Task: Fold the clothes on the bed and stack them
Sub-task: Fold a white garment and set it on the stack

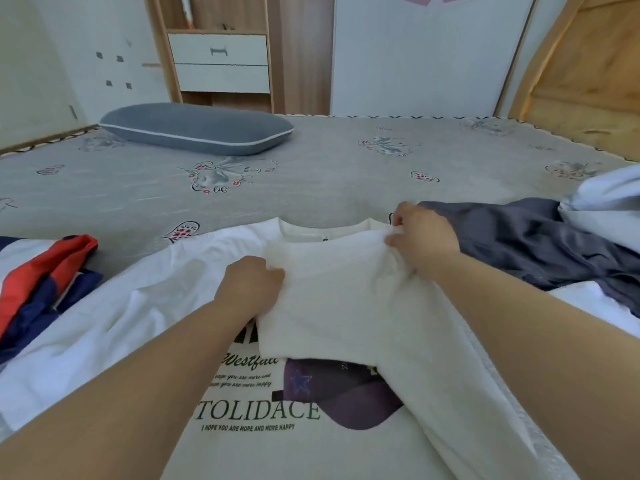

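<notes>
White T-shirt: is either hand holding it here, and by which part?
Both. The left hand grips the folded-over sleeve of the white T-shirt at its left edge; the right hand pinches the fabric near the right shoulder, beside the collar.

I see open bed (pixel 329 174) beyond the collar; a red-and-navy garment (pixel 45 275) crowds the left, a dark grey garment (pixel 540 244) the right, a pillow (pixel 197 128) far back.

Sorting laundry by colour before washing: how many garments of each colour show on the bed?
White printed T-shirt, held by left hand and right hand: 1
Dark grey garment: 1
Red, navy and white garment: 1
Pale blue-white fabric: 1
Total: 4
</notes>
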